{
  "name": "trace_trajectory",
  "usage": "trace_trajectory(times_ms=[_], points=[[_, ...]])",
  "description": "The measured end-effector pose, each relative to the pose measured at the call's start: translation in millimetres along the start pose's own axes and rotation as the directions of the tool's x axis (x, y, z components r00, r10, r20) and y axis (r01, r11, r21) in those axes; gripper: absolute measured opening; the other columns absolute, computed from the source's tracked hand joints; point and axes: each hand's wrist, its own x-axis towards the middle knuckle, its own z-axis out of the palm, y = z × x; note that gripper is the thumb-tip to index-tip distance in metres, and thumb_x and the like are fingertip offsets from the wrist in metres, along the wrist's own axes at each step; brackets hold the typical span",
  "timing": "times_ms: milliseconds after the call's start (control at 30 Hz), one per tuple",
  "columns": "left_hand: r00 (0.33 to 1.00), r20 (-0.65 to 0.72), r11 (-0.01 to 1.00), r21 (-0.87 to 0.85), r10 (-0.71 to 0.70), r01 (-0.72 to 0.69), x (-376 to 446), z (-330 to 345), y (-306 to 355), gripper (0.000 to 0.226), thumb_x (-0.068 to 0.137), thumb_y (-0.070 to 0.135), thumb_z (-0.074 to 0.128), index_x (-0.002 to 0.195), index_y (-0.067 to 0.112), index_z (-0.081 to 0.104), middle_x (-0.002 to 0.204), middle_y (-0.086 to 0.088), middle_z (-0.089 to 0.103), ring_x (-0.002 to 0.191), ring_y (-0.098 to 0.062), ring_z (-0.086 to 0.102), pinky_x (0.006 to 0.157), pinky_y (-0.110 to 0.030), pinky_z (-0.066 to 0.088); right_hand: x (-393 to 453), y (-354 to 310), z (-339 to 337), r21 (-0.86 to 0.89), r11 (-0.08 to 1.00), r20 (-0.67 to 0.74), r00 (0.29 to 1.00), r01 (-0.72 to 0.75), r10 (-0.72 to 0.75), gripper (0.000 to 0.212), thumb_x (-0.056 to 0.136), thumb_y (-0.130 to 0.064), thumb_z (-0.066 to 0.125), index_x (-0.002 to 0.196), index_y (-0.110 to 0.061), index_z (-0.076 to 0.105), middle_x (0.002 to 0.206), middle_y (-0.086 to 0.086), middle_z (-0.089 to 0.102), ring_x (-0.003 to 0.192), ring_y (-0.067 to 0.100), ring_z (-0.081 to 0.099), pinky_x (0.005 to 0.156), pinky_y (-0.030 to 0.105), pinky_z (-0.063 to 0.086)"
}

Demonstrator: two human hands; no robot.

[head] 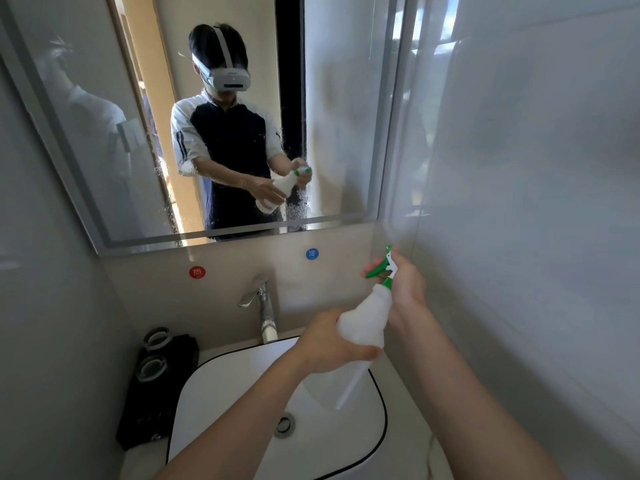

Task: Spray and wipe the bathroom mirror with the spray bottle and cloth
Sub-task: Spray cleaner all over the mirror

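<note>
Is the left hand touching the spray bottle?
Touching. The head view shows the left hand wrapped round the white body of the spray bottle, fingers curled under it, above the sink.

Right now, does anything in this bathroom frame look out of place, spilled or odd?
Droplets speckle the lower right of the mirror, which fits spraying. The odd part: no cloth is in view. Both hands are on the spray bottle, left hand round its body, right hand at the green trigger.
</note>
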Motion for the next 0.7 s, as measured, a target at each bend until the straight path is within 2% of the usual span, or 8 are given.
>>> trace_trajectory(times_ms=[100,200,333,367,433,500,600,700], points=[[1.0,0.0,1.0,0.022,-0.008,0.008,2,4,1,0.037,0.067,0.034,0.093,0.093,0.026,0.068,0.084,0.013,0.068,0.072,-0.005,0.063,0.066,-0.022,0.051,-1,-2,-4,0.036,0.999,-0.023,1.0,-0.007,0.008,0.036,0.098,-0.029,0.059,0.071,-0.006,0.059,0.07,0.017,0.064,0.059,0.029,0.063,0.056,0.031,0.045],[1.0,0.008,0.999,0.037,-0.005,0.004,4,8,3,0.041,0.065,0.035,0.093,0.097,0.023,0.07,0.086,0.011,0.069,0.074,-0.007,0.063,0.069,-0.027,0.052,0,-4,-8,0.066,0.997,-0.07,0.997,-0.026,0.031,0.035,0.096,-0.027,0.062,0.067,-0.008,0.054,0.061,0.011,0.054,0.046,0.025,0.054,0.051,0.029,0.043],[1.0,0.013,0.998,0.064,-0.019,0.018,7,17,8,0.041,0.066,0.036,0.094,0.097,0.025,0.068,0.085,0.013,0.068,0.075,-0.007,0.063,0.07,-0.033,0.056,2,-8,-19,0.085,0.996,-0.065,0.997,-0.038,0.044,0.032,0.097,-0.027,0.062,0.073,-0.007,0.055,0.066,0.013,0.054,0.048,0.024,0.054,0.047,0.025,0.045],[1.0,0.017,0.998,0.066,-0.02,0.019,9,21,10,0.042,0.065,0.036,0.094,0.097,0.026,0.068,0.085,0.014,0.067,0.074,-0.006,0.063,0.069,-0.031,0.056,2,-8,-23,0.097,0.995,-0.063,0.997,-0.032,0.038,0.029,0.098,-0.027,0.062,0.08,-0.005,0.058,0.071,0.016,0.056,0.053,0.026,0.058,0.048,0.024,0.046],[0.999,0.042,0.999,0.046,-0.023,0.021,11,28,14,0.045,0.066,0.037,0.094,0.099,0.028,0.066,0.087,0.015,0.067,0.074,0.0,0.063,0.063,-0.019,0.053,4,-12,-33,0.131,0.991,-0.051,0.999,0.0,0.007,0.025,0.099,-0.026,0.061,0.094,-0.002,0.06,0.08,0.021,0.058,0.062,0.029,0.061,0.051,0.024,0.05],[0.997,0.077,0.999,0.033,-0.022,0.02,13,37,20,0.043,0.068,0.034,0.094,0.1,0.029,0.066,0.089,0.013,0.07,0.075,0.002,0.064,0.062,-0.013,0.053,5,-17,-42,0.107,0.994,-0.051,0.999,0.021,-0.016,0.028,0.099,-0.027,0.061,0.086,-0.002,0.06,0.068,0.018,0.059,0.06,0.029,0.06,0.055,0.028,0.05],[0.993,0.115,1.0,-0.003,-0.011,0.011,16,52,28,0.048,0.067,0.033,0.094,0.107,0.021,0.071,0.103,-0.001,0.076,0.089,-0.011,0.071,0.085,-0.036,0.06,8,-27,-54,0.021,0.999,-0.068,0.997,0.028,-0.026,0.034,0.098,-0.03,0.063,0.072,-0.01,0.054,0.055,0.008,0.052,0.046,0.024,0.051,0.047,0.025,0.044],[0.995,0.1,0.999,-0.034,-0.003,0.006,19,64,30,0.059,0.06,0.04,0.094,0.111,0.022,0.071,0.107,0.001,0.076,0.1,-0.017,0.072,0.093,-0.046,0.059,9,-32,-60,-0.03,0.999,-0.056,0.998,0.028,-0.029,0.031,0.097,-0.03,0.064,0.075,-0.011,0.055,0.058,0.006,0.051,0.047,0.023,0.047,0.043,0.021,0.042]])
